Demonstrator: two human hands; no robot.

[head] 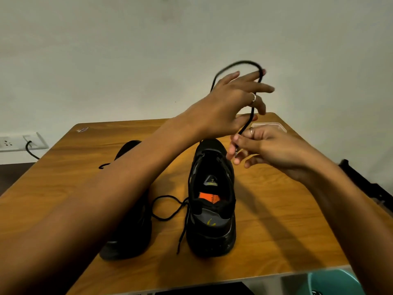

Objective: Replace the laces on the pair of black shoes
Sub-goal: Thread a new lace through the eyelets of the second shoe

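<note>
We hold a round black cord shoelace in the air at upper centre of the frame, above the right-hand black mesh sports shoe, which stands upright on the wooden tabletop at centre. Our left hand is raised with fingers spread and mostly straight; the lace loops over its upper fingertips and runs down past the thumb, but motion blur prevents us from confirming a pinch. Our right hand, just right of the shoe's toe, pinches the lace near its tip between thumb and forefinger, the remaining fingers loosely curled.

The second black shoe sits at lower left, largely hidden by our left forearm. A loose black lace lies on the table between the two shoes and touches the right-hand shoe's collar.

Judged risks:
- The loop may slip off the spread left fingers, dropping slack onto the shoe and tangling with the loose lace.
- The tip sits close to the eyelets; a hurried feed may miss the intended eyelet or skip a row.
- Pulling upward hard may tip the unrestrained shoe.
</note>
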